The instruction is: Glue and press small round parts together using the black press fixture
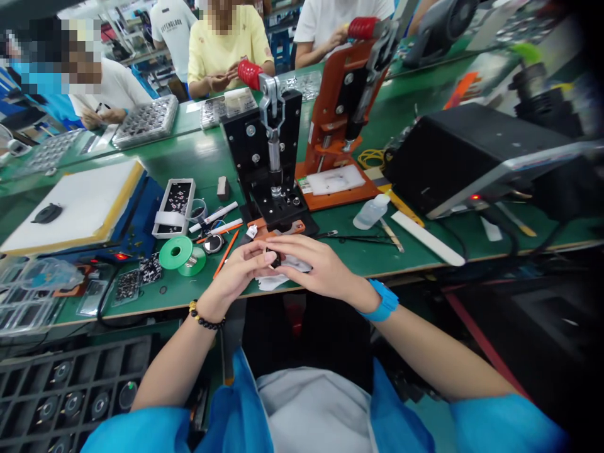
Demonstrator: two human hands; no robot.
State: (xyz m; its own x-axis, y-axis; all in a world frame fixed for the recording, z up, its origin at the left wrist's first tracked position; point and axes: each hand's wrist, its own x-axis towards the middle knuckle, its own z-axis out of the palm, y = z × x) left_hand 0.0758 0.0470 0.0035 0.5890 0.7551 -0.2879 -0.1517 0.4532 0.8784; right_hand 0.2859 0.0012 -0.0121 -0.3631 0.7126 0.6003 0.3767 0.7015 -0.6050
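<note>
Presently occupied: green worktop [198,154]

Black lever press [243,148] stands upright upon it. Right hand [325,264] and left hand [240,270] meet at the near edge, above white material [270,282], fingers of both closed around a small black part [274,258].

You've got a small dark part [274,258] there, finish too tiny to call; your green benchtop [207,162] throws a smooth sheen, bare metal gleams on the clamp linkage [272,100], the red handle [250,75] looks ribbed, your bottle [371,212] cloudy, translucent plastic
</note>
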